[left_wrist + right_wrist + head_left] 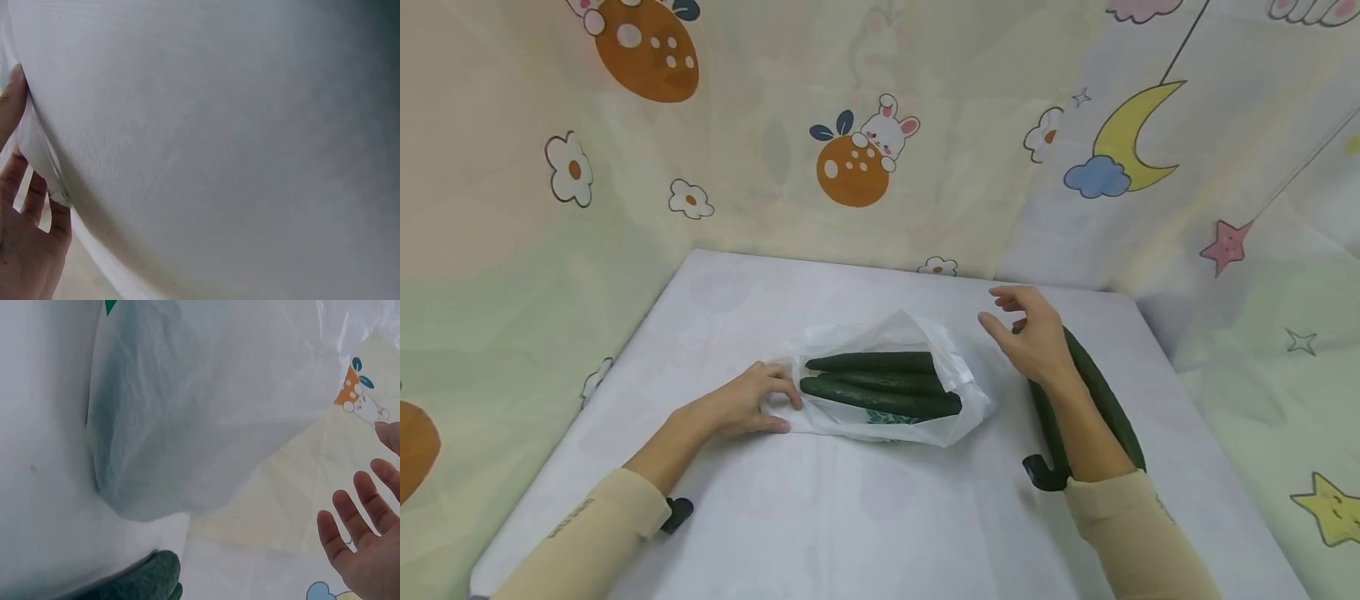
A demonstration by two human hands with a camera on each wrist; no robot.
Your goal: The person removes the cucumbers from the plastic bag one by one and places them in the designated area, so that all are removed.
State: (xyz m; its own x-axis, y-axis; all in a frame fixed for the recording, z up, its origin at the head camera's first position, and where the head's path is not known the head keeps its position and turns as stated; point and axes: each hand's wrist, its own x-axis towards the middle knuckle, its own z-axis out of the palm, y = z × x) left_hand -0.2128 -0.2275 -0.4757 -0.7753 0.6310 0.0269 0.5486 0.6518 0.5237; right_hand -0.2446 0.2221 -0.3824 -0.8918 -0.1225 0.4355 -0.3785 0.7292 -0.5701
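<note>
A white plastic bag point(973, 400) lies on its side with its mouth gaping, and three dark green cucumbers point(880, 404) show inside. At the bag's left end, my left hand point(752, 400) holds the edge of the film. In the left wrist view, that film point(40, 150) lies between thumb and fingers, with some fingertips behind it. My right hand point(1033, 337) hovers right of the bag, fingers loosely spread and holding nothing. Beneath the right forearm, more cucumbers point(1105, 387) lie on the table, partly hidden; a cucumber end point(150, 578) shows in the right wrist view.
The white-covered table point(850, 517) meets a patterned cloth backdrop point(760, 167) at its back and sides. Small black devices point(679, 515) stick out at both wrists. Green print point(891, 417) shows on the bag.
</note>
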